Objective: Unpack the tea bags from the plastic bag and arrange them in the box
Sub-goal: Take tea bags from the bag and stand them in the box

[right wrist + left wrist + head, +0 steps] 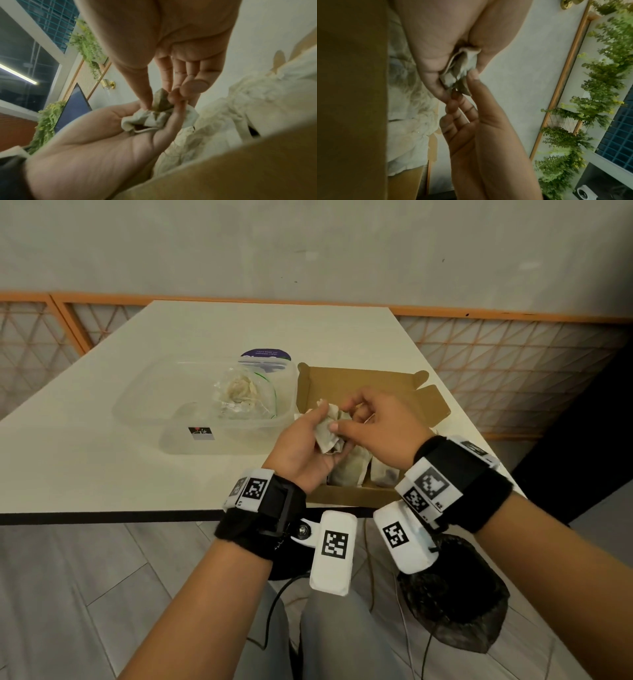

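Both hands meet over the cardboard box (363, 385), working the same crumpled tea bag (329, 433). The left hand (305, 450) cradles it palm-up, fingers curled round its underside, while the right hand (380, 426) pinches its upper edge between thumb and forefinger; the other right fingers hang loose. Held that way, one hand seems to be steadying the bag so the other can tug the creases out before it goes down flat, I'd guess.

Up close the tea bag (154, 116) is a wrinkled off-white pouch, folded over on itself, with darker leaf showing through the paper near the pinch. In the left wrist view the tea bag (460, 70) bunches between the two thumbs.

Below the hands, at six o'clock in the box, a few flattened tea bags (349, 472) already lie side by side, so packing is underway.

At nine o'clock from the box stands a clear plastic container (150, 412), touching or just beside it. Inside sits the zip-top plastic bag (245, 395), with more pale tea bags bunched in it, so plenty remains to unpack.
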The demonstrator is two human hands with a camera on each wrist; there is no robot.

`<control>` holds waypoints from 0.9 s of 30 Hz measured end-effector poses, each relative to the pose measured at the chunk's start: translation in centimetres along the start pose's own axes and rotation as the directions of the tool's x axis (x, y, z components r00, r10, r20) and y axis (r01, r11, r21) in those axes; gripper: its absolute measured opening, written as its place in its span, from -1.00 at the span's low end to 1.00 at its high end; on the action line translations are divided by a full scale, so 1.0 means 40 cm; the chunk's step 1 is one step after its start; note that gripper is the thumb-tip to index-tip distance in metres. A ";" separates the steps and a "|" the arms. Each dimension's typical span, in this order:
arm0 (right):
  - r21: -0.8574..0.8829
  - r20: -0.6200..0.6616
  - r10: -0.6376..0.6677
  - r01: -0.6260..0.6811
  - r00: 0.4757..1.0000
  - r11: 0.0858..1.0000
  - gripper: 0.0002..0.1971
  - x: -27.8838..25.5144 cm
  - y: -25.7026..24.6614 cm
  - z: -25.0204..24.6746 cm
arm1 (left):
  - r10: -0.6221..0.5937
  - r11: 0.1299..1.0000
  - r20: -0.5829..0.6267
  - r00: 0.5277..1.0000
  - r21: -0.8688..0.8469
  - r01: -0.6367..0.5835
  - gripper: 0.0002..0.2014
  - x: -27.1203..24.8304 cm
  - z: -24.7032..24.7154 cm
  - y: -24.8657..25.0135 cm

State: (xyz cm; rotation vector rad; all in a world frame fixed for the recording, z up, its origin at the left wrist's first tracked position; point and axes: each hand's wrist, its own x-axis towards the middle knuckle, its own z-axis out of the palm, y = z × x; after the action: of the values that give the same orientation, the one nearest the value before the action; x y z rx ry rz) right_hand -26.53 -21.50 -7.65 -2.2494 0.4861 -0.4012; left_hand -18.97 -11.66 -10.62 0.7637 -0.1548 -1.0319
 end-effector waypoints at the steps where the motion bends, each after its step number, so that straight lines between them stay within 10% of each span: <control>1: 0.077 -0.009 0.023 -0.022 1.000 0.997 -0.86 0.002 0.009 -0.001 | -0.006 1.000 0.001 1.000 0.017 0.006 -0.62 -0.001 -0.003 -0.001; 8: 0.624 0.023 0.154 -0.135 0.988 0.770 -0.95 0.002 0.018 -0.041 | 0.076 0.984 -0.058 0.995 0.163 -0.066 -0.74 -0.004 -0.002 0.008; 20: 0.279 0.025 0.050 -0.055 0.998 0.959 -0.48 -0.001 0.031 -0.058 | 0.259 0.839 -0.053 0.964 0.506 -0.197 -0.87 -0.001 0.012 0.010; 27: 0.509 0.032 0.148 -0.143 0.989 0.849 -0.95 -0.005 0.024 -0.065 | 0.300 0.818 -0.008 0.954 0.517 -0.253 -0.73 -0.012 0.021 0.009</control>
State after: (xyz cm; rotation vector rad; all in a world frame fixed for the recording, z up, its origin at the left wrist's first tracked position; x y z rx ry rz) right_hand -28.02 -23.65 -6.75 -1.6835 0.4846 -0.4062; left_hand -19.38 -11.58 -9.66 1.2308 -0.4650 -0.6744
